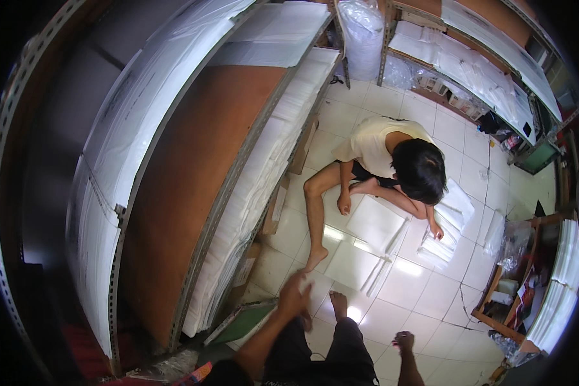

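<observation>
My left hand (294, 297) hangs in front of my left leg with its fingers stretched and apart, holding nothing. Off to the right, my right hand (403, 341) is low over the floor with curled fingers; their inside is hidden. Ahead, two flat stacks of white sheets, a farther one (374, 222) and a nearer one (347, 265), lie on the tiles, apart from both my hands. A person (376, 145) sits on the floor behind them. That person's hand touches a pile of folded white plastic sheets (453, 215) at the right.
A tall metal rack (238, 161) with brown boards and white stacks rises along the left. Another loaded shelf (469, 64) stands at the back right. A low wooden shelf (495, 302) with white bundles is at the right. The person's leg stretches toward my feet.
</observation>
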The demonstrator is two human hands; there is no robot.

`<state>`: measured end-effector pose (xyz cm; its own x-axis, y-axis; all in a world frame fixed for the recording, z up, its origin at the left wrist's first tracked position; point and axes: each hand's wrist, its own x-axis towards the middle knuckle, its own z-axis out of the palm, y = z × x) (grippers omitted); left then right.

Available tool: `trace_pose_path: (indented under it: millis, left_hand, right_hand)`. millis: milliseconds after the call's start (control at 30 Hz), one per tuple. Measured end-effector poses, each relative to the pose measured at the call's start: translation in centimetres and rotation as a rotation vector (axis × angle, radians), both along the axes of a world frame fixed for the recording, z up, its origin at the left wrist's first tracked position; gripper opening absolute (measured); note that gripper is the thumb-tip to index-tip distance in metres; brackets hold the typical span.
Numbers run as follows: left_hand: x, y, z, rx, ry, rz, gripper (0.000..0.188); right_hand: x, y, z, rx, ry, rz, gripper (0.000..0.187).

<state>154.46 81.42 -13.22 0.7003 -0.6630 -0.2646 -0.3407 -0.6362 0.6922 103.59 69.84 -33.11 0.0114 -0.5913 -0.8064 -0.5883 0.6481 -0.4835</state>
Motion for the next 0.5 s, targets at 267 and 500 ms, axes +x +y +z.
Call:
trace_pose_path:
  millis: [267, 500]
  left_hand:
    - [27.0, -17.7, 6.3, -0.332, -0.407, -0.018, 0.047]
    - [52.7, -37.7, 5.5, -0.326, -0.714, -0.248, 0.064]
  right_hand:
    - [10.1, 9.5, 3.4, 0.328, -0.054, -0.227, 0.019]
    - [15.5, 12.0, 4.5, 0.317, 0.205, -0.618, 0.021]
